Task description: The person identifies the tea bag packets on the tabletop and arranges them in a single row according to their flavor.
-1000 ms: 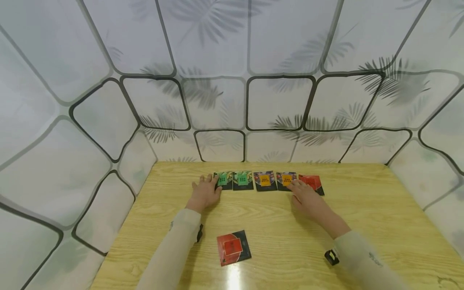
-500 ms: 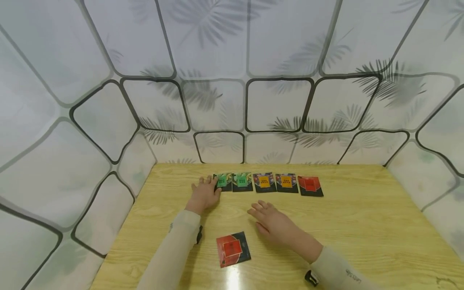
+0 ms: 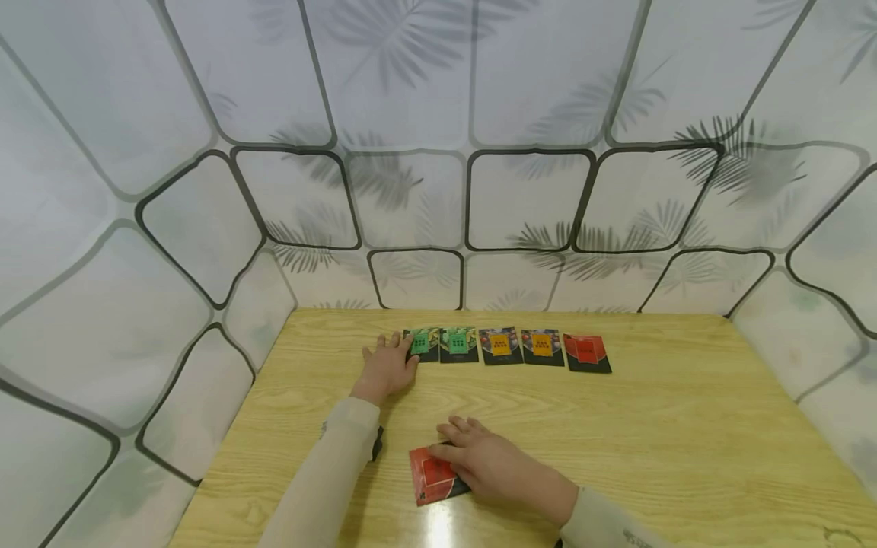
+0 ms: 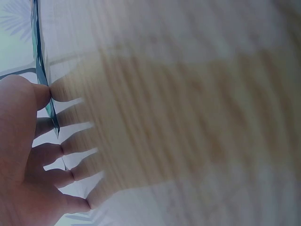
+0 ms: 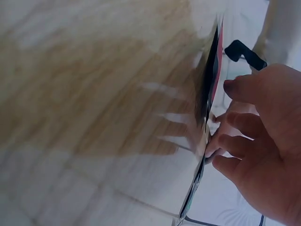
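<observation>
My left hand (image 3: 388, 369) lies on the wooden table with its fingers spread, touching the left end of a row of flat square packets. Thumb and index finger are at the edge of the first green packet (image 3: 426, 348), which appears edge-on in the left wrist view. Nearer to me, a red and black packet (image 3: 430, 487) lies slightly turned on the table. My right hand (image 3: 489, 463) is over this packet's right part and hides it, fingers extended and slightly bent. In the right wrist view the red packet (image 5: 215, 70) shows edge-on beside the right fingertips.
Right of the first green packet stand a second green packet (image 3: 458, 346), two purple and orange packets, one of them (image 3: 501, 348) in the middle, and a red packet (image 3: 587, 355) at the right end. A patterned curtain wall (image 3: 418, 198) rises behind the table (image 3: 651, 434).
My right hand has left the right end of the row and moved toward me and left, onto the near red packet. The row's red packet now sits straighter. My left hand stays put.
</observation>
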Demonstrator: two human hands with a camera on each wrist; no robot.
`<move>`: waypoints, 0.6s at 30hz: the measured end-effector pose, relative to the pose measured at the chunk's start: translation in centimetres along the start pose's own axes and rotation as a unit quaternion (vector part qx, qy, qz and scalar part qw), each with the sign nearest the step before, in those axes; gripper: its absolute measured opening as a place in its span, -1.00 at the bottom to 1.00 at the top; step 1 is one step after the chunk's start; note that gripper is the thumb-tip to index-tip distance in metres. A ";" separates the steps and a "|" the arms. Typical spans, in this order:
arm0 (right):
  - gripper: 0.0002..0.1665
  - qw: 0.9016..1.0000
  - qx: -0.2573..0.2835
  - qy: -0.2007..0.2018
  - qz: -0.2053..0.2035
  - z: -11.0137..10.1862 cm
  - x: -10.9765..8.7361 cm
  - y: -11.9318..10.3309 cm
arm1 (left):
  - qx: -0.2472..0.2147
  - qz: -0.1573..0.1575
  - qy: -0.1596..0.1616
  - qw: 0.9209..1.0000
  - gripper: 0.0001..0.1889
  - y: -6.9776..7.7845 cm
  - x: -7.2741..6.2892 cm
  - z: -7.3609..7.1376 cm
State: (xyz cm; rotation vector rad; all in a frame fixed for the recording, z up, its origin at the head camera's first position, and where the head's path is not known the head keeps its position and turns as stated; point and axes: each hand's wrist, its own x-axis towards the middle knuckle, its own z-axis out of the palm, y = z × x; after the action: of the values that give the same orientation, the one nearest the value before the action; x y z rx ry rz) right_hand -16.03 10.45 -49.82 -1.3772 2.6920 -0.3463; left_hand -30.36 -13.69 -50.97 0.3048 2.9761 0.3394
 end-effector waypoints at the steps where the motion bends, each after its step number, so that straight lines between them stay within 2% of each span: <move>1: -0.46 1.000 -0.007 -0.006 -0.003 0.1 0.0 -0.1 | 0.000 0.000 -0.001 1.000 -0.37 0.0 0.1 0.0; 5: -0.48 0.999 -0.025 -0.025 -0.007 0.1 -0.1 -0.4 | -0.003 0.002 -0.006 1.000 -0.36 0.0 0.1 0.0; 13: -0.50 0.998 0.045 -0.021 0.048 -0.1 -0.8 0.1 | -0.009 0.008 -0.001 1.000 -0.38 0.0 -0.1 -0.4; 18: -0.48 0.995 0.060 -0.016 0.080 0.1 -1.4 1.1 | -0.005 0.006 -0.002 1.000 -0.37 0.0 0.0 -0.2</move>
State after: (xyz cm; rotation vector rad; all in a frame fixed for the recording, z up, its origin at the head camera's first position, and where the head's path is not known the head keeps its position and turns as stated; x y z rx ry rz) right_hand -16.02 12.17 -50.25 -1.1165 2.6842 -0.4574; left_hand -30.39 -13.76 -50.79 0.3234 2.9682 0.3536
